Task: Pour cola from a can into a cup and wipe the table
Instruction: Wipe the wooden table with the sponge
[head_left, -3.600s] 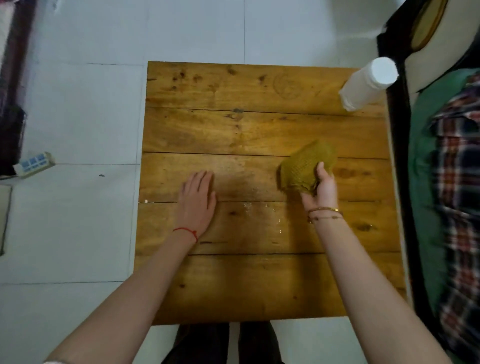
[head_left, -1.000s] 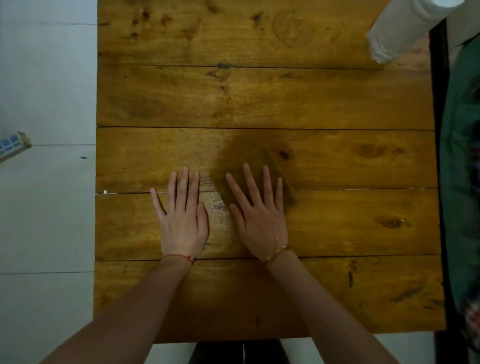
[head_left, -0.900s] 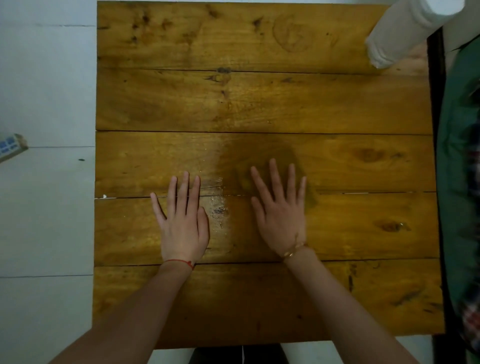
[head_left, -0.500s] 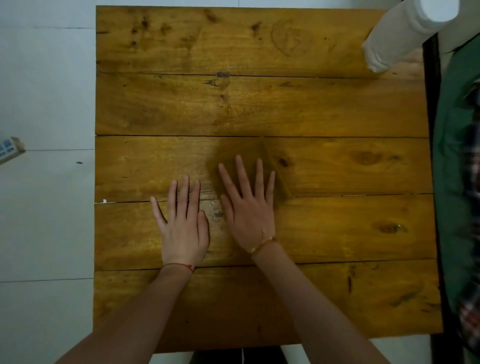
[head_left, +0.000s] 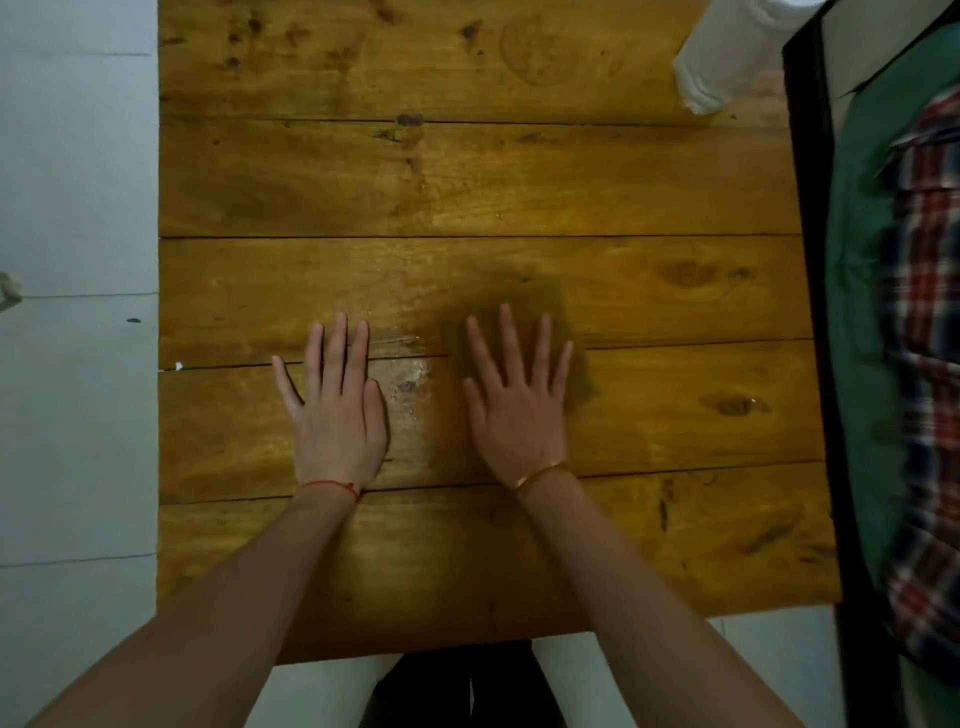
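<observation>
A wooden plank table (head_left: 467, 171) fills the head view. My right hand (head_left: 517, 402) lies flat with straight, spread fingers on a mustard-yellow cloth (head_left: 530, 306), which is blurred and shows around the fingertips. To its left my left hand (head_left: 335, 410) rests flat on the bare wood, fingers straight. Between the two hands is a pale wet patch (head_left: 405, 384) with small droplets. A white cup (head_left: 727, 57) stands at the table's far right corner, partly cut off by the frame. No can is in view.
A dark frame edge (head_left: 815, 260) runs along the table's right side, with green cloth and a plaid garment (head_left: 924, 364) beyond it. White tiled floor (head_left: 78, 415) lies to the left. My dark-clad legs (head_left: 462, 686) show below the near edge.
My right hand went from gripping the bunched cloth to pressing it flat, then slid it left and now right again. The left hand has stayed put.
</observation>
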